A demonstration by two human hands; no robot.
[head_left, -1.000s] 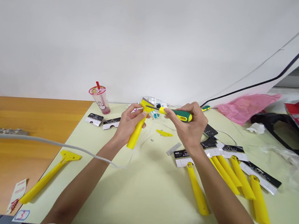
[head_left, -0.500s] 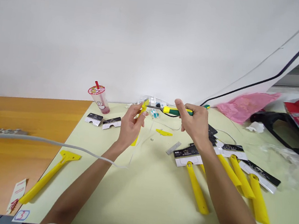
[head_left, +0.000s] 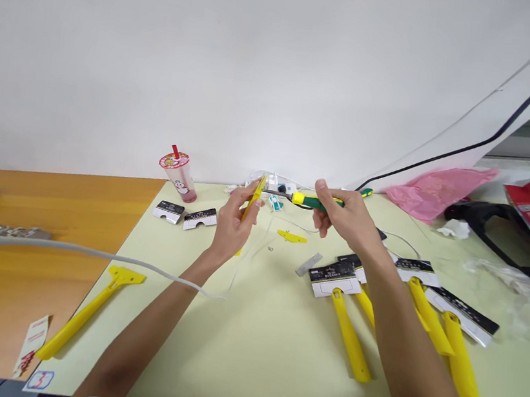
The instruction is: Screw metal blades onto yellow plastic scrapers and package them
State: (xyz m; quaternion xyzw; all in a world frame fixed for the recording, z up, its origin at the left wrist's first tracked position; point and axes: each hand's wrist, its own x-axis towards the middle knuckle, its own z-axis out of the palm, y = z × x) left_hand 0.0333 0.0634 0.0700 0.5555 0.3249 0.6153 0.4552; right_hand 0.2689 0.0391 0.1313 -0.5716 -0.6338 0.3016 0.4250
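My left hand (head_left: pixel 230 228) is closed around a yellow scraper (head_left: pixel 260 188), its head up and the handle end showing below my wrist side. My right hand (head_left: pixel 347 219) grips a screwdriver (head_left: pixel 314 202) with a green and yellow handle. The screwdriver's shaft points left, its tip at the scraper head; whether it sits in a screw is too small to tell. On the table below lie a loose yellow cover plate (head_left: pixel 292 236), tiny metal parts (head_left: pixel 271 249) and a flat grey strip (head_left: pixel 308 264).
Several packaged yellow scrapers (head_left: pixel 349 336) lie at right. Another yellow scraper (head_left: pixel 83 314) lies front left. A drink cup (head_left: pixel 182 178) stands by the wall, near two black-and-white cards (head_left: pixel 168 212). A grey cable (head_left: pixel 106 255) crosses above my left forearm. A pink bag (head_left: pixel 436 192) is back right.
The scraper head has turned more edge-on in my left hand. My right hand and the screwdriver have shifted slightly right and down, the tip still at the scraper head.
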